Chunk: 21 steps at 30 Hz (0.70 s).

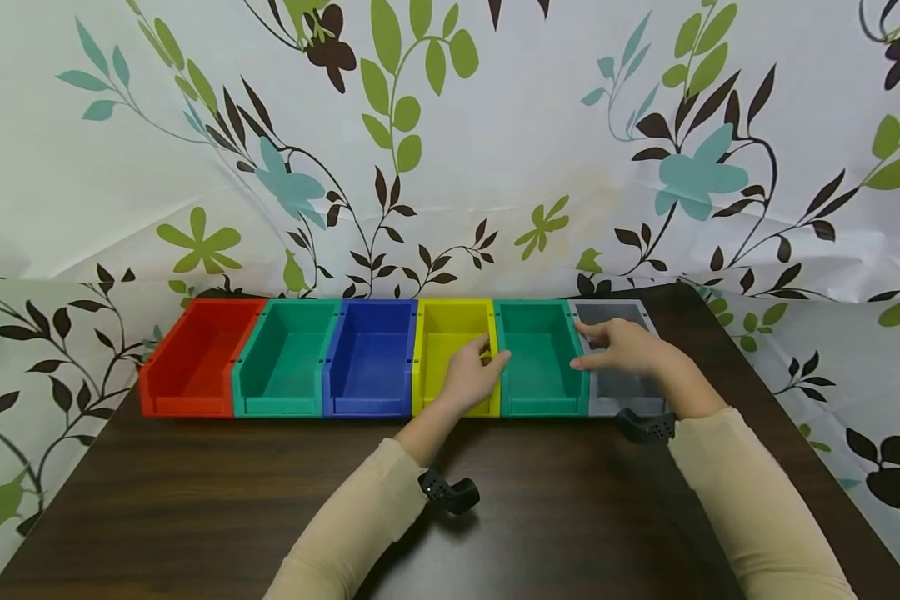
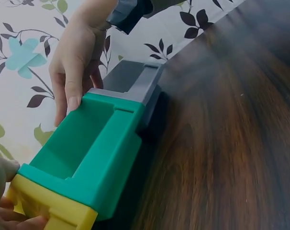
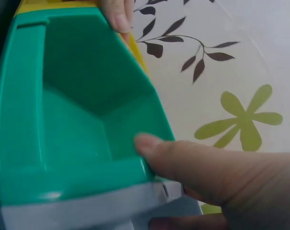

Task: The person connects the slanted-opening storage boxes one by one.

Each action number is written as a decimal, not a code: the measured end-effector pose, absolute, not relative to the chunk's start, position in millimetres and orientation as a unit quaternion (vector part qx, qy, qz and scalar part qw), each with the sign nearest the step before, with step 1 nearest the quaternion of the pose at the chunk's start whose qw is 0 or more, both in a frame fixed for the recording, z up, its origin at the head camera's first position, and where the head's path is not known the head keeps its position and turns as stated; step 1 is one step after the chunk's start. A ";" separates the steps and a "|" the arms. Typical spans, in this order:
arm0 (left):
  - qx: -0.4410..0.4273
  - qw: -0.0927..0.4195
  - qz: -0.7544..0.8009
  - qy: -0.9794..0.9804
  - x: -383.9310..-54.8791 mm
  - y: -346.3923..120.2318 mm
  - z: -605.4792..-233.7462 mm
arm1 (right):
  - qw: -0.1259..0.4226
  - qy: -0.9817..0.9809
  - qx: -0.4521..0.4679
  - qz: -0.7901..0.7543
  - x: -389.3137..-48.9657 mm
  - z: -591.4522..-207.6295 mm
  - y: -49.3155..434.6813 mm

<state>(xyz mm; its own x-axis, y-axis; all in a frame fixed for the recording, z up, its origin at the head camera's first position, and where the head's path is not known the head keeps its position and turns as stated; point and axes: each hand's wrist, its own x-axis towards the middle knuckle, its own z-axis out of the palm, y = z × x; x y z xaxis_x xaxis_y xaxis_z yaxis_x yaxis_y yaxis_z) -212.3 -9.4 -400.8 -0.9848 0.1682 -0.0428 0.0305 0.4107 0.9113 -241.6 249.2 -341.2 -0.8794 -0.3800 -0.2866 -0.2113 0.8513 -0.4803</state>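
Six open-front plastic storage bins stand side by side in a row. My left hand (image 1: 471,375) reaches over the yellow bin (image 1: 434,367), its fingers inside and its thumb over the wall shared with the right-hand green bin (image 1: 542,358). At that green bin's other side is my right hand (image 1: 624,346). Its thumb (image 3: 152,147) lies over the green rim while the other fingers go down into the grey bin (image 1: 630,390), pinching the adjoining walls between them. The insides of the green and grey bins show no contents.
Left of the yellow bin stand a blue bin (image 1: 375,358), another green bin (image 1: 288,358) and a red bin (image 1: 210,358). All rest on a dark wood table (image 1: 195,500), near its back edge. A leaf-patterned cloth (image 1: 495,142) hangs behind.
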 end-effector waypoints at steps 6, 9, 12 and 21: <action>0.096 0.069 0.487 0.865 -210.9 -3.9 -397.9 | 0.182 0.956 -0.129 -0.193 -240.8 -339.7 254.4; 0.128 0.057 0.453 0.881 -205.7 -9.1 -389.6 | 0.178 0.960 -0.118 -0.181 -240.0 -339.4 259.0; 0.161 0.031 0.422 0.892 -201.7 -22.5 -378.6 | 0.169 0.965 -0.107 -0.169 -239.3 -338.1 264.2; 0.169 -0.061 0.295 0.938 -197.9 -93.0 -360.3 | 0.070 0.983 -0.112 -0.127 -227.3 -343.3 265.2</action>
